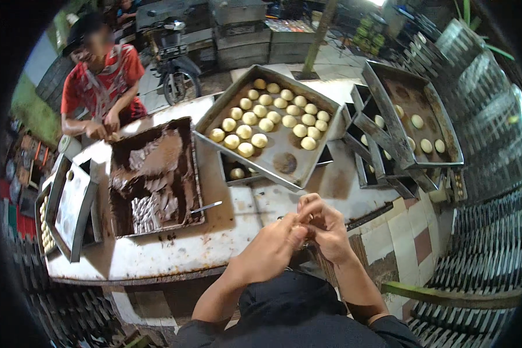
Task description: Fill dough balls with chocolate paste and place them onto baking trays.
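Close in front of my body, my left hand (275, 245) and my right hand (329, 227) meet, their fingers bent and pressed together. Whatever lies between the fingers is hidden. Just beyond them is a square metal tray (277, 149) with several rows of round, pale dough balls (260, 140); it rests tilted across another tray. To the left of my hands, a square pan (198, 168) holds thick brown paste (163, 152), streaked and scraped. A spatula or knife (207, 207) lies over that pan's near right edge.
Stacked metal trays (446, 129) with a few dough balls stand to the right on the pale worktable (232, 246). More trays (72, 203) lean at the left. Across the table, a person in red (104, 75) works by the paste pan. A motorbike (177, 69) stands behind.
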{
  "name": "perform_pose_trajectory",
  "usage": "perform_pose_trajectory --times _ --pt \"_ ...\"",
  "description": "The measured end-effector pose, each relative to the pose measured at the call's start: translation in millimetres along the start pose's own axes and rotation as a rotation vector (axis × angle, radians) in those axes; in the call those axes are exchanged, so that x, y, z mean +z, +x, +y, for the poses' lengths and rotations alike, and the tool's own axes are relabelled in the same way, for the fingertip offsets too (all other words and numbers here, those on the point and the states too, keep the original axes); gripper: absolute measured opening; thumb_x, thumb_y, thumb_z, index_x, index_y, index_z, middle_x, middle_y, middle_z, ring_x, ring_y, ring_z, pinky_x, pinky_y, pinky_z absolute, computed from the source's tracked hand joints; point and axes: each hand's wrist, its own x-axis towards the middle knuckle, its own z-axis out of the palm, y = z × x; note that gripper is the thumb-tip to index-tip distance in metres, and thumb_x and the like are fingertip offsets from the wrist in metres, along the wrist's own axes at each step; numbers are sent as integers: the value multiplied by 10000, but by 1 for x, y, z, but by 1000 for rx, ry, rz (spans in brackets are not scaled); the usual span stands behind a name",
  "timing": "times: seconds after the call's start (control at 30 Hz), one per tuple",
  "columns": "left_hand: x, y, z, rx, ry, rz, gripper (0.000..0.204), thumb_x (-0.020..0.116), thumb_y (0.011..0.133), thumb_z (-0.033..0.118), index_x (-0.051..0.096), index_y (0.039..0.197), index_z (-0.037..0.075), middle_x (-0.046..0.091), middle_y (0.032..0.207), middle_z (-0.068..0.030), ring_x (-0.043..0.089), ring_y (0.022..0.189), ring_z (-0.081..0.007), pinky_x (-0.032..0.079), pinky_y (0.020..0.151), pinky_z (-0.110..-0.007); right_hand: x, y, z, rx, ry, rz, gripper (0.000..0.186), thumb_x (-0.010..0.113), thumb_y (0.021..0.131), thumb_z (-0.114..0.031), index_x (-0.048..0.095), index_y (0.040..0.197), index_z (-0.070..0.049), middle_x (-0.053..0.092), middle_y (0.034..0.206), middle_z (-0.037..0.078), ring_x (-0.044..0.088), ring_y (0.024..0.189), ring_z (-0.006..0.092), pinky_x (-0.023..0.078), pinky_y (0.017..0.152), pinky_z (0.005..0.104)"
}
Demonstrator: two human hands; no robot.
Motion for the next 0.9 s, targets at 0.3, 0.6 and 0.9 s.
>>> perform_pose_trajectory --times 0.3,0.6,0.9 --pt "97 163 84 683 361 49 443 619 974 121 560 1391 -16 667 1353 -168 494 1416 -344 274 1123 -524 -106 -32 -80 -97 413 314 507 705 1002 -216 538 1383 74 653 1299 134 639 1188 192 519 1010 334" --pt "135 275 1 142 387 257 385 650 970 151 605 1331 25 571 1433 -227 503 1354 -412 392 1142 -458 -479 85 -278 -326 -1838 492 441 640 937 -16 595 1373 25 595 1408 257 558 1339 412 445 1115 446" --pt "66 332 -197 -427 549 651 549 776 820 356 663 1140 -76 713 1068 -300 683 1026 -449 534 931 -497 -245 37 -203 -770 -1038 290 51 676 923 -59 709 960 -46 724 965 120 695 954 286 573 823 386"
